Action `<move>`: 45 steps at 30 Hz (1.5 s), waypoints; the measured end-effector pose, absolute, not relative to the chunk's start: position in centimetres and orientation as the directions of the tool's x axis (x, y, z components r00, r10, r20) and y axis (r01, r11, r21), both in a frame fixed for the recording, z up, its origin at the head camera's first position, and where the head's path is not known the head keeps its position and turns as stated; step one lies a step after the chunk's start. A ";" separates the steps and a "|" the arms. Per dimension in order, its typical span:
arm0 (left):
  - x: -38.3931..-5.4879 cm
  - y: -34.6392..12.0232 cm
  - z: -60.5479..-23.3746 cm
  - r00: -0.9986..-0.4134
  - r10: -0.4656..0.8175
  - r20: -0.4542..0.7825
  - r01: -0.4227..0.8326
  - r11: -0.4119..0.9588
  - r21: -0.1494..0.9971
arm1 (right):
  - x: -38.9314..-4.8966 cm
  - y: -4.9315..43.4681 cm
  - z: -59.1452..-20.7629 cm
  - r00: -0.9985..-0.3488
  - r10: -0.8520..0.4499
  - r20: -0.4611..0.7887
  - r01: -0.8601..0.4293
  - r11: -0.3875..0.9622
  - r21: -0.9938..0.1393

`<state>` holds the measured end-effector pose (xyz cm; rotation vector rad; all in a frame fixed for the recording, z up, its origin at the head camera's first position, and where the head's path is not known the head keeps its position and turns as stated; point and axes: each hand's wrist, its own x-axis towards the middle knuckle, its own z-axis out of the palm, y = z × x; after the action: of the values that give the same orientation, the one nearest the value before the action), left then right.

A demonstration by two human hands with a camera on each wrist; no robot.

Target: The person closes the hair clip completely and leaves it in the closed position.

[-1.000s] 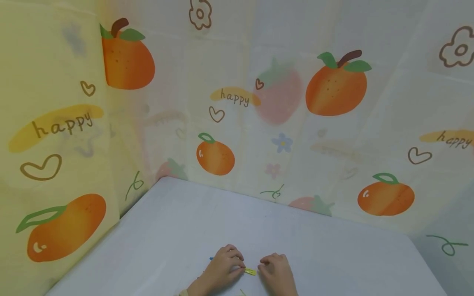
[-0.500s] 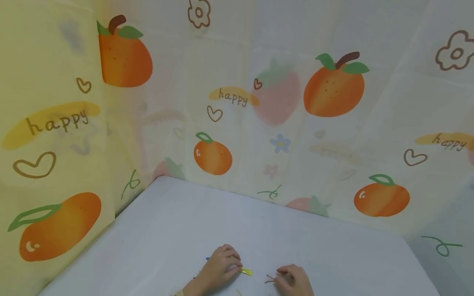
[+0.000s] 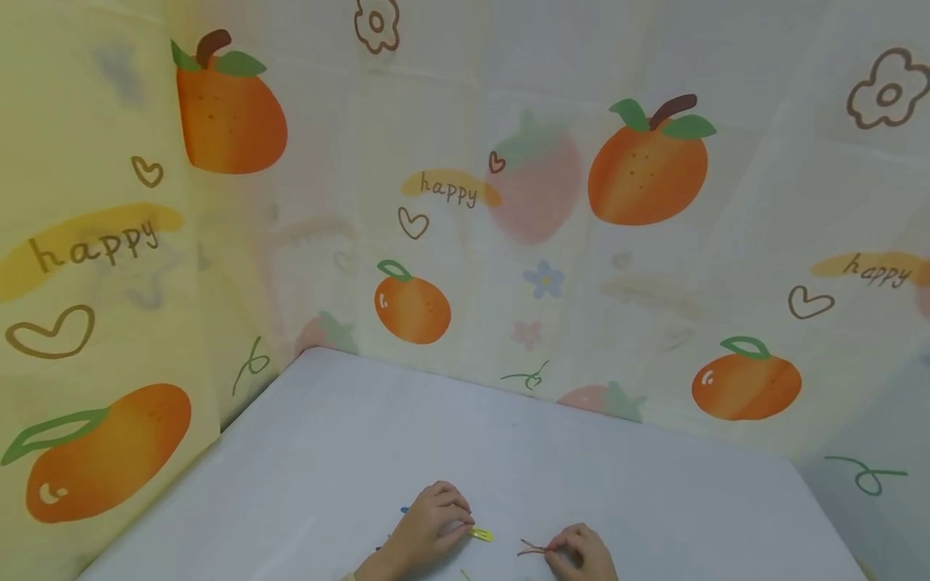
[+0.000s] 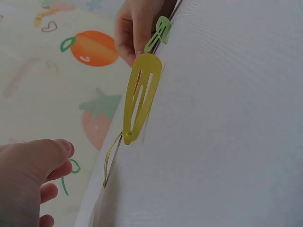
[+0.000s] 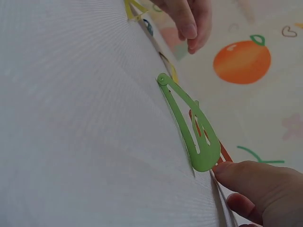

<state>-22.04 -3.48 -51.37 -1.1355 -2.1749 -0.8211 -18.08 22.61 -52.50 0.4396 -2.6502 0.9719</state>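
In the head view, my right hand (image 3: 584, 553) pinches a reddish hair clip (image 3: 534, 549), spread into a V, by one end. Its orange-red edge shows behind a green hair clip (image 5: 204, 163) in the right wrist view, with my right thumb (image 5: 232, 171) on it. My left hand (image 3: 436, 520) is close by a yellow hair clip (image 3: 481, 534), fingers loosely bent. Seen from the left wrist, that hand (image 4: 33, 168) holds nothing visible and is apart from the slim yellow clip (image 4: 110, 163). A larger yellow clip (image 4: 150, 97) stands out in front.
A bit of blue (image 3: 404, 509) peeks out behind my left hand. Another yellow clip (image 5: 130, 9) and a blue piece (image 5: 148, 27) lie farther along the white tabletop (image 3: 378, 436). A fruit-printed curtain (image 3: 349, 194) closes off the back and left of the table.
My right hand has moved right, away from the yellow clip, and the reddish clip has come into sight at its fingertips. My left hand has hardly moved.
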 end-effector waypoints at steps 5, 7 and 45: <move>-21.9 -3.0 -50.7 -0.500 0.496 0.710 0.848 0.446 0.286 | -18.0 22.6 -52.4 -0.903 -0.156 0.400 -0.376 0.740 -0.559; -21.9 -2.4 -50.4 -0.494 0.486 0.721 0.854 0.428 0.297 | -17.9 22.5 -52.4 -0.897 -0.132 0.423 -0.369 0.750 -0.549; -20.8 3.1 -51.9 -0.563 0.537 0.628 0.804 0.533 0.264 | -18.5 22.0 -54.2 -0.768 -0.038 0.639 -0.528 0.602 -0.599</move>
<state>-20.81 3.09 -51.94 -1.0886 -2.2962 -0.7456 -18.53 21.96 -54.17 0.4462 -2.2455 1.0997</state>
